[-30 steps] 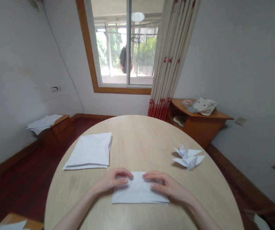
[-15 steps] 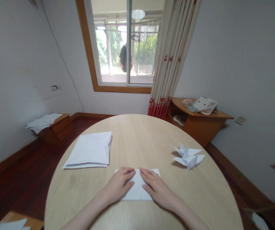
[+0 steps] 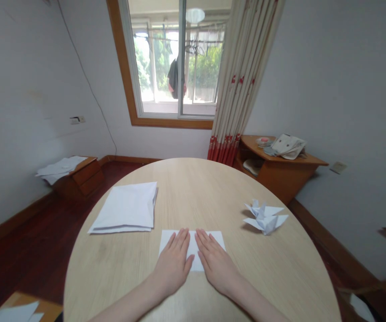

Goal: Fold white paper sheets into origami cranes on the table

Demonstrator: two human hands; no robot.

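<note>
A white sheet of paper (image 3: pixel 193 243) lies flat on the round wooden table (image 3: pixel 193 192), close to its near side. My left hand (image 3: pixel 175 257) rests palm down on the left part of the sheet, fingers stretched out. On the right part, my right hand (image 3: pixel 215 259) lies flat in the same way, with a narrow strip of paper showing between the two hands. Both hands cover much of the sheet. Over to the right stand folded paper cranes (image 3: pixel 264 219), close together. A stack of white paper (image 3: pixel 126 208) is at the left.
Beyond the table are a window (image 3: pixel 176 67) and a curtain (image 3: pixel 242 80). A corner cabinet (image 3: pixel 280 165) with a cloth bag (image 3: pixel 289 146) stands back right. Papers (image 3: pixel 60 169) top a low wooden cabinet (image 3: pixel 87 176) at left; more paper (image 3: pixel 15 313) shows bottom left.
The sheet has shifted slightly away from me on the table. My hands have gone from slightly bent, inward-angled fingers to lying flatter and straighter, pointing forward.
</note>
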